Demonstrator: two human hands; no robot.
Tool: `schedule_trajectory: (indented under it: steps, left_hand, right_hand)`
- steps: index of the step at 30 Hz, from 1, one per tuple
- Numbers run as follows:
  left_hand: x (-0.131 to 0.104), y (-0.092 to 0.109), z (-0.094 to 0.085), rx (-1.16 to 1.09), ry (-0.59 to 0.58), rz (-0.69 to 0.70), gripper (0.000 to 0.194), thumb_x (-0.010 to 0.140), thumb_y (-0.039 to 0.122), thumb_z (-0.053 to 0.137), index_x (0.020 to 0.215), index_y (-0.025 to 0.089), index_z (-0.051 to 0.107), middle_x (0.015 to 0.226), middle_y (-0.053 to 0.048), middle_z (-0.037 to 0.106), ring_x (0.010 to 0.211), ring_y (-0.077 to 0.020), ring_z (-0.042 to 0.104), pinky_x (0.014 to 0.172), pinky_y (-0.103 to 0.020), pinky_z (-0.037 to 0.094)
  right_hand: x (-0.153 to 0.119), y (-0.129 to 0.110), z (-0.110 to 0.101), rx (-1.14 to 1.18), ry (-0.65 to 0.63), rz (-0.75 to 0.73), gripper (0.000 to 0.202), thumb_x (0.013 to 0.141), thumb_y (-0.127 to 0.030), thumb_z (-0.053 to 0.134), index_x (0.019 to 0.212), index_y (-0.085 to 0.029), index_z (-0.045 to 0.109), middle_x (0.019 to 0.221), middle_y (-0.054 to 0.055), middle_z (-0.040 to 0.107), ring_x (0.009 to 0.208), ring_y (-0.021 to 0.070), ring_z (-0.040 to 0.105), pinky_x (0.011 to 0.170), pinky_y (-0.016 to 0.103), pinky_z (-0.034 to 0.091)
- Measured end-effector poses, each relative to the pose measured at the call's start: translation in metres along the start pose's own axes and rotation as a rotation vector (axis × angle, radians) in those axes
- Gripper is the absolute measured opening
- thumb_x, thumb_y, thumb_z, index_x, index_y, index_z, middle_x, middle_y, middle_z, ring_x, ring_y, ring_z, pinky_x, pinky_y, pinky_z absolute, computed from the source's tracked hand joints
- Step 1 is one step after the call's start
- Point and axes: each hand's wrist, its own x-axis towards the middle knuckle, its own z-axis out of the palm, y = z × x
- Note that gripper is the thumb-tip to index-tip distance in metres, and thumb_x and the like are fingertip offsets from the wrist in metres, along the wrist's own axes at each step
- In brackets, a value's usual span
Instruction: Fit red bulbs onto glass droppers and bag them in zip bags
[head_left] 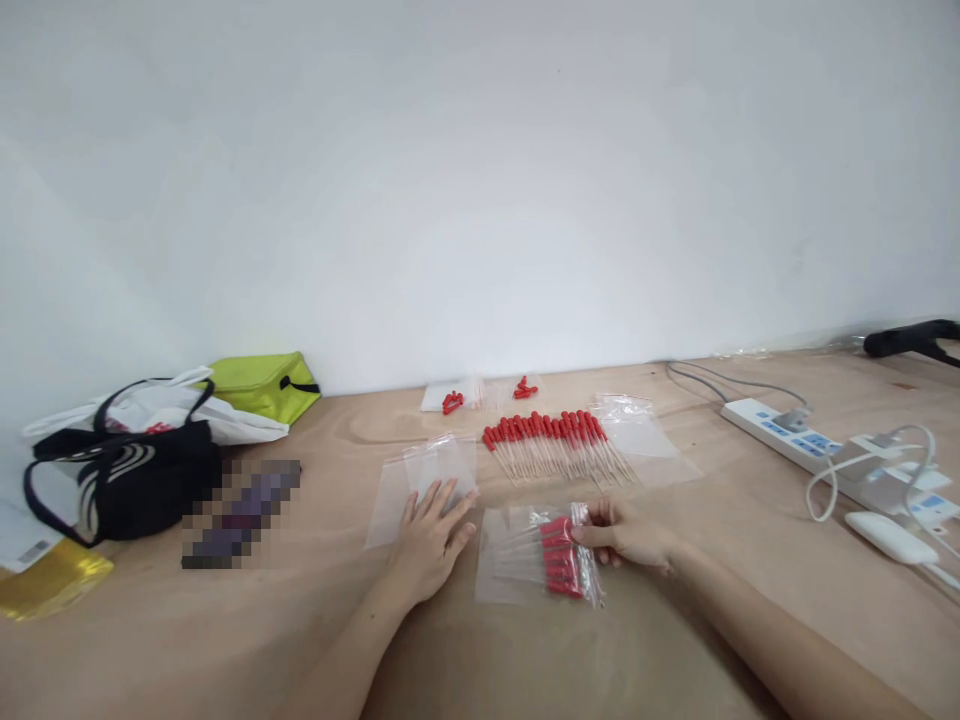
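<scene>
Clear flat zip bags [386,500] centre-left; filled zip bag [495,585] lower centre.
Left hand [429,545] rests on flat bags, fingers spread, probably steadying them; red-bulbed droppers [560,558] lie aligned inside filled zip bag, bulbs toward zip end; loose dropper row [544,428] above, side by side, apparently to avoid tangling; right hand [626,532] pinches zip end, thumb on top, likely for control.

Beyond your left hand [431,545] and right hand [619,535], slim clear droppers [551,429] carry bright red bulbs [535,422] — further left, a black fabric bag [180,470] shows curved pale stripes [124,465], a boxy pouch [259,382] lime green.
</scene>
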Motion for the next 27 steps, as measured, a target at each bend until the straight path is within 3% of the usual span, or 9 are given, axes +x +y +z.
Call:
schedule_trajectory:
  steps: [3, 6, 12, 17, 22, 25, 27]
  left_hand:
    - [0.0, -0.006, -0.005, 0.054, -0.099, -0.078, 0.037, 0.086, 0.039, 0.039, 0.123, 0.032, 0.046, 0.134, -0.004, 0.04, 0.124, -0.0311, 0.031, 0.097, -0.055, 0.023]
    - [-0.004, -0.019, -0.014, 0.061, -0.104, -0.17, 0.036, 0.085, 0.037, 0.044, 0.118, 0.028, 0.052, 0.131, -0.006, 0.044, 0.122, -0.0301, 0.034, 0.097, -0.051, 0.026]
    - [-0.011, -0.049, -0.028, 0.0, -0.007, -0.213, 0.02, 0.082, 0.024, 0.046, 0.09, 0.016, 0.063, 0.109, -0.01, 0.06, 0.104, -0.022, 0.054, 0.087, -0.032, 0.04]
    - [-0.009, -0.044, -0.026, 0.067, 0.061, -0.328, 0.015, 0.083, 0.023, 0.045, 0.075, 0.016, 0.056, 0.089, -0.007, 0.065, 0.086, -0.0212, 0.061, 0.071, -0.028, 0.043]
    - [-0.008, -0.046, -0.022, 0.091, 0.153, -0.485, 0.004, 0.08, 0.018, 0.049, 0.08, 0.018, 0.053, 0.081, -0.005, 0.068, 0.078, -0.0213, 0.063, 0.062, -0.026, 0.042]
    - [-0.009, -0.052, -0.021, 0.018, 0.285, -0.531, 0.014, 0.076, 0.013, 0.048, 0.089, 0.018, 0.052, 0.08, -0.003, 0.069, 0.075, -0.0216, 0.064, 0.061, -0.027, 0.044]
    - [-0.009, -0.051, -0.021, -0.053, 0.438, -0.469, 0.015, 0.078, 0.018, 0.047, 0.092, 0.018, 0.053, 0.082, -0.003, 0.069, 0.079, -0.0221, 0.064, 0.069, -0.031, 0.047]
  right_hand:
    - [0.001, 0.003, 0.0, 0.095, 0.027, -0.072, 0.034, 0.063, -0.047, 0.064, 0.071, -0.014, 0.056, 0.048, -0.006, 0.051, 0.038, 0.004, 0.043, 0.034, 0.015, 0.029]
    - [0.011, 0.002, 0.013, 0.212, 0.128, -0.125, 0.035, 0.062, -0.047, 0.065, 0.068, -0.015, 0.052, 0.044, -0.007, 0.049, 0.036, 0.0044, 0.044, 0.034, 0.014, 0.032]
    - [0.049, -0.026, 0.074, 0.651, 0.426, -0.014, 0.007, 0.072, -0.016, 0.056, 0.069, -0.015, 0.05, 0.051, -0.002, 0.056, 0.041, 0.0072, 0.054, 0.044, 0.018, 0.046]
    - [0.091, -0.052, 0.121, 0.776, 0.488, 0.022, 0.017, 0.078, -0.003, 0.038, 0.071, -0.018, 0.044, 0.055, -0.003, 0.052, 0.055, 0.0075, 0.06, 0.061, 0.019, 0.051]
    - [0.106, -0.052, 0.136, 0.743, 0.4, 0.109, 0.021, 0.074, 0.001, 0.039, 0.065, -0.016, 0.044, 0.051, -0.005, 0.048, 0.048, 0.0053, 0.055, 0.062, 0.02, 0.051]
    - [0.085, -0.037, 0.126, 0.667, 0.229, 0.154, 0.013, 0.069, -0.002, 0.053, 0.061, -0.012, 0.05, 0.05, 0.0, 0.054, 0.046, 0.0096, 0.056, 0.056, 0.024, 0.05]
    - [0.062, -0.023, 0.11, 0.607, 0.091, 0.164, 0.011, 0.061, -0.007, 0.065, 0.063, -0.008, 0.055, 0.052, 0.005, 0.058, 0.049, 0.0139, 0.058, 0.053, 0.027, 0.05]
